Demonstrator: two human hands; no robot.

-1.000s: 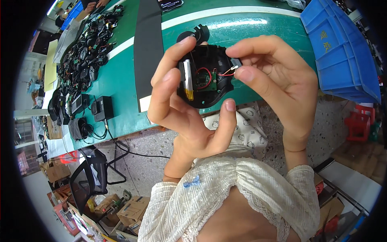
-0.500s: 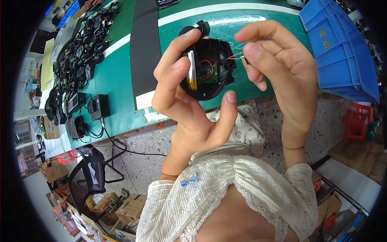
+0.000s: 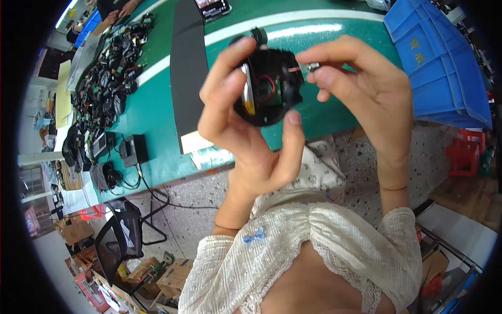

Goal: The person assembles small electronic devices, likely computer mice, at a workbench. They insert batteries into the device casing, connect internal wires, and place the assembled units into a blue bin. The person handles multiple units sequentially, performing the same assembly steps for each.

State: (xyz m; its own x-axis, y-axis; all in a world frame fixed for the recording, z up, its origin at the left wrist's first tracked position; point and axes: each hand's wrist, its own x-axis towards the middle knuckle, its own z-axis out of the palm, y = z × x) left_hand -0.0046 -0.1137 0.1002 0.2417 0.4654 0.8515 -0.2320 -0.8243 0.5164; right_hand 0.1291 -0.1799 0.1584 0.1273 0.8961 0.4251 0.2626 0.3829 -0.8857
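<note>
My left hand grips a rounded black plastic housing by its edges, fingers on the left side and thumb at the lower right. Inside the open housing stand a silver battery with yellow tape at its lower end and a green circuit board. A red wire curves between them. At the housing's right edge, thin wires lead out to a small metallic part. Thumb and forefinger of my right hand pinch this part, close beside the housing.
Many black device parts lie heaped along the left of the green table. A black mat and a black power adapter are nearer. At right stands a blue crate. Another person's hands show at the far left.
My right hand has come closer to the housing, and its thumb and forefinger have closed around the small metallic part. The left hand has tilted the housing slightly.
</note>
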